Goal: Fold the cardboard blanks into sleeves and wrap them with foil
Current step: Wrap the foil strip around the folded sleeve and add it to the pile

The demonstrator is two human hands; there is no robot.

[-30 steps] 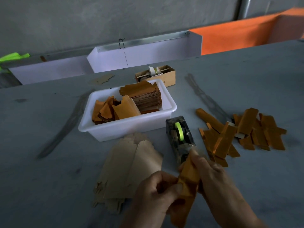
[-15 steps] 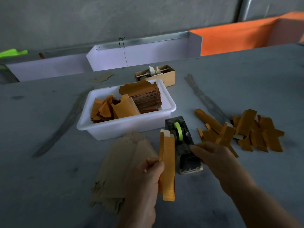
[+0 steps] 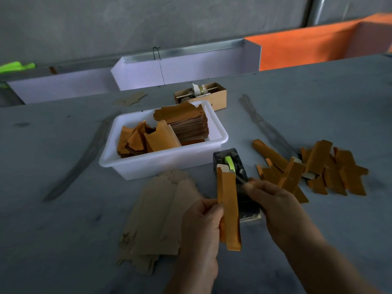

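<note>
Left hand (image 3: 201,221) gripping flat orange sleeve (image 3: 229,209), right hand (image 3: 273,200) pinching tape

The sleeve (image 3: 230,209) I hold is orange with a white tip. The tape roll (image 3: 229,162) is bright green, its dispenser (image 3: 241,187) black, the tub (image 3: 161,162) white, the blanks (image 3: 161,215) pale brown.

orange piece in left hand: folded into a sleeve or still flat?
Folded: the orange sleeve in the left hand shows two faces meeting along a crease.
</note>
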